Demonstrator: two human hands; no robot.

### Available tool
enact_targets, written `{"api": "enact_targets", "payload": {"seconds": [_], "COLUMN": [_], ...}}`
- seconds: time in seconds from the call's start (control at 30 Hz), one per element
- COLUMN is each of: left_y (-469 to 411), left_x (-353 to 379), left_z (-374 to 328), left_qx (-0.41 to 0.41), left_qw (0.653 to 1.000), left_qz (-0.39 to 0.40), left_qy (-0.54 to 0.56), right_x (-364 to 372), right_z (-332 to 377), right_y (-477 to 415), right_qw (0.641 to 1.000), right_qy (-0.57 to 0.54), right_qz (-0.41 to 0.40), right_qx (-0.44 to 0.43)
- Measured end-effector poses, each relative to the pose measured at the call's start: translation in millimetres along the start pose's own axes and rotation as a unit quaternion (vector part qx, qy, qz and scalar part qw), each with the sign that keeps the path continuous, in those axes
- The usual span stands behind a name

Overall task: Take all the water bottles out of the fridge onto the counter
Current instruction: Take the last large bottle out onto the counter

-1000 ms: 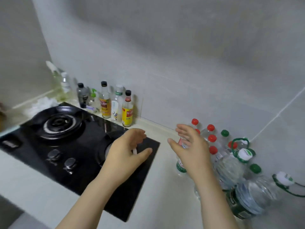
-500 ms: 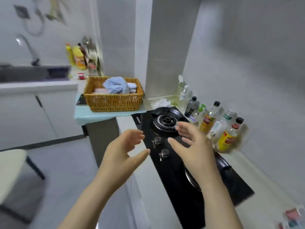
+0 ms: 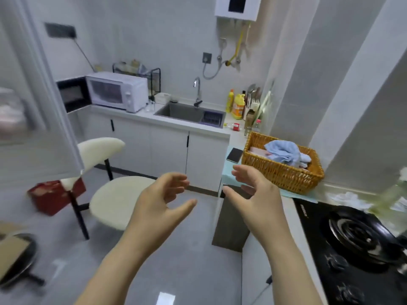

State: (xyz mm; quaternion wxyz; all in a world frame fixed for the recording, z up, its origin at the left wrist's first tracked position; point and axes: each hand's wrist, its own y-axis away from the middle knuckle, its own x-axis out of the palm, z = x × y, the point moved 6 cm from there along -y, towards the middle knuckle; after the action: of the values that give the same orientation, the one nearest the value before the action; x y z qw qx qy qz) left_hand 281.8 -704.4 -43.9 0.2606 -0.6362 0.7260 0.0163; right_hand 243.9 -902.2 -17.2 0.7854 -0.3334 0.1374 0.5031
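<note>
The left hand point(image 3: 160, 203) and right hand point(image 3: 257, 194) stay loose and empty, but the view has turned away from the water bottles, past the counter point(image 3: 301, 249) at 4 o'clock, to the fridge door point(image 3: 33, 106) at 9 o'clock.

We see just two forearms point(image 3: 123, 258) & their ends: left grip point(image 3: 158, 203) & right grip point(image 3: 257, 194), each a bare five-fingered hand. The forearms are bare as far as the frame shows, i.e. wrist to bottom edge, slim & tapering to narrow wrists. On both, fingers point(image 3: 174, 180) look long & slender, thumbs point(image 3: 187, 204) broader. Nails are too blurred for us to tell.
</note>
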Motion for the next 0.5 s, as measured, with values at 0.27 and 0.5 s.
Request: {"api": "enact_targets", "payload": {"seconds": [0.27, 0.5], "left_y": [11.5, 31.9], "left_x": [-92.5, -132.1], "left_z": [39.4, 47.0], "left_qx": [-0.08, -0.133], "left_qw": [0.985, 0.949], "left_qz": [-0.152, -0.281], "left_qy": [-0.014, -0.054], "right_x": [114.0, 170.8], "right_z": [57.2, 99.7], "right_y": [-42.7, -61.6], "right_qw": [0.984, 0.943], "right_qy": [-0.033, -0.13], "right_qz": [0.137, 0.24], "right_qx": [-0.11, -0.188]}}
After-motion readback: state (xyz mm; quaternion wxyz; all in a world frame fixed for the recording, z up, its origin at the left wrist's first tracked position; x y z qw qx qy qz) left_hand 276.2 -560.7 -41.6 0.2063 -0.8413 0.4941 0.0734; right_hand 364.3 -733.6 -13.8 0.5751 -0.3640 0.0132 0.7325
